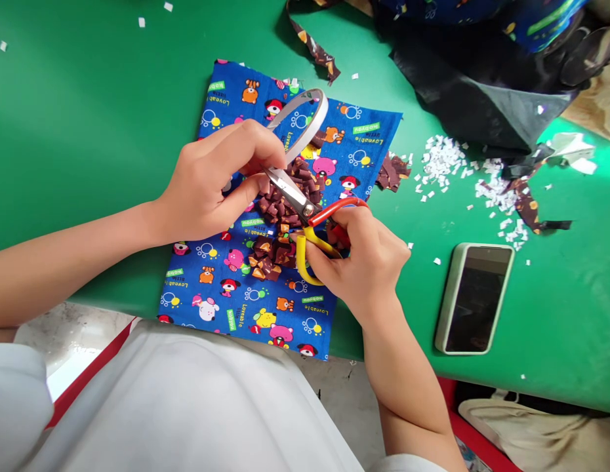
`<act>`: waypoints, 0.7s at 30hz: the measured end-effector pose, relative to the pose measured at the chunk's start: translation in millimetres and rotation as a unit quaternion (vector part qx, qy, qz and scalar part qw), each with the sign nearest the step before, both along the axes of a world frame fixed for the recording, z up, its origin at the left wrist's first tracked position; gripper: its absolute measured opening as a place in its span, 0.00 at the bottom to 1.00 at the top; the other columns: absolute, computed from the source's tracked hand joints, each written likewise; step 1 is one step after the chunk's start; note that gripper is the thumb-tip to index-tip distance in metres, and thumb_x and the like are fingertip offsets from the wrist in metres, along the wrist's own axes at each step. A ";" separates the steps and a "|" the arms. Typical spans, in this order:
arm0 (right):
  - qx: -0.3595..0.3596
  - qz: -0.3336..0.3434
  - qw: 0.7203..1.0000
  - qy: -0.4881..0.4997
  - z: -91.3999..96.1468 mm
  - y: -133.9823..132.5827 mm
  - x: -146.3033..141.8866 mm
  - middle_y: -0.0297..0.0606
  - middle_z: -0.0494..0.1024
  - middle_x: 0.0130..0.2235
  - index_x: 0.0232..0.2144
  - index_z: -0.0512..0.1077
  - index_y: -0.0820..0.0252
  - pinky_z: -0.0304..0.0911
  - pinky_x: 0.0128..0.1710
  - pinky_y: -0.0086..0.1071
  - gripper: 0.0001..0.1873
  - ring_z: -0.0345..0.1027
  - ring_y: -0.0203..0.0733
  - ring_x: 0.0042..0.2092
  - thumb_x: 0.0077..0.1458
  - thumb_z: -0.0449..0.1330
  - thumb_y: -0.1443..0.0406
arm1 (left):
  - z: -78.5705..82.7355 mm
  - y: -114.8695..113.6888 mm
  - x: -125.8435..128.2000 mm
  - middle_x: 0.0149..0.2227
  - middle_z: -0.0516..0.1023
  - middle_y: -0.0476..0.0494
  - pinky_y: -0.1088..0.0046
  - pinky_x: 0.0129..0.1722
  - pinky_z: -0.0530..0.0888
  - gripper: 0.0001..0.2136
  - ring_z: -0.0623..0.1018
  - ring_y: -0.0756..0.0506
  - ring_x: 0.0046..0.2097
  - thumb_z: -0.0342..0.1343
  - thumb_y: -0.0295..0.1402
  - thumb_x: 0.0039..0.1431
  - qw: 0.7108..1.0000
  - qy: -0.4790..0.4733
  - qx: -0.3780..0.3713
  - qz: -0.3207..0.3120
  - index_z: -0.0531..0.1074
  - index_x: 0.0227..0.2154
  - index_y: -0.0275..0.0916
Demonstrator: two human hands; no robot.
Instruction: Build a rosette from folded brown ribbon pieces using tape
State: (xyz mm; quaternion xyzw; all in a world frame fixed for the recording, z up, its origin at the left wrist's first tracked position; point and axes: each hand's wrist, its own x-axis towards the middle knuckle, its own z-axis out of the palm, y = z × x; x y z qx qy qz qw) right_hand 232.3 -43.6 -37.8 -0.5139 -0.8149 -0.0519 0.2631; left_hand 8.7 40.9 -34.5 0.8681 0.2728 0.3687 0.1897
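Note:
My right hand (357,255) grips scissors (292,190) by their red and yellow handles. Their blades look nearly closed and point toward my left hand (226,177). Thumb and forefinger of that hand pinch a white strip (315,124), which curls up in a loop, close to the blade tips. Beneath both hands lies a blue cloth (206,308) printed with cartoon animals. A pile of small dark brown cut pieces (270,255) with orange patches rests on the cloth, partly hidden by the scissors and my hands.
The green table (88,118) carries scattered white bits (443,160) to the right. A phone (477,298) lies near the front edge. Brown strips (315,52) lie beyond the cloth, with black material (462,98) at the far right.

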 end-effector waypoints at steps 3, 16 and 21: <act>-0.005 -0.001 1.000 0.008 -0.3 -0.3 -0.3 0.30 0.72 0.27 0.38 0.63 0.58 0.53 0.20 0.29 0.12 0.63 0.31 0.24 0.54 0.61 0.62 | 0.0 0.3 0.3 0.37 0.73 0.51 0.76 0.38 0.77 0.06 0.73 0.56 0.38 0.50 0.23 0.62 1.000 -0.002 0.006 -0.004 0.66 0.41 0.34; -0.003 -0.006 1.000 0.011 -0.6 -0.7 -0.4 0.28 0.68 0.24 0.37 0.63 0.57 0.52 0.20 0.29 0.10 0.62 0.31 0.24 0.56 0.60 0.61 | -1.3 -0.4 -0.2 0.38 0.72 0.50 0.72 0.39 0.78 0.07 0.75 0.55 0.38 0.47 0.27 0.64 1.000 0.003 -0.007 0.002 0.65 0.43 0.35; 0.001 -0.006 1.000 0.006 -0.3 -0.4 -0.8 0.30 0.72 0.26 0.38 0.63 0.58 0.51 0.20 0.30 0.11 0.64 0.31 0.24 0.55 0.61 0.62 | -0.8 -0.7 -0.2 0.38 0.72 0.50 0.72 0.40 0.79 0.07 0.76 0.55 0.38 0.48 0.27 0.64 1.000 -0.001 -0.011 0.002 0.65 0.43 0.35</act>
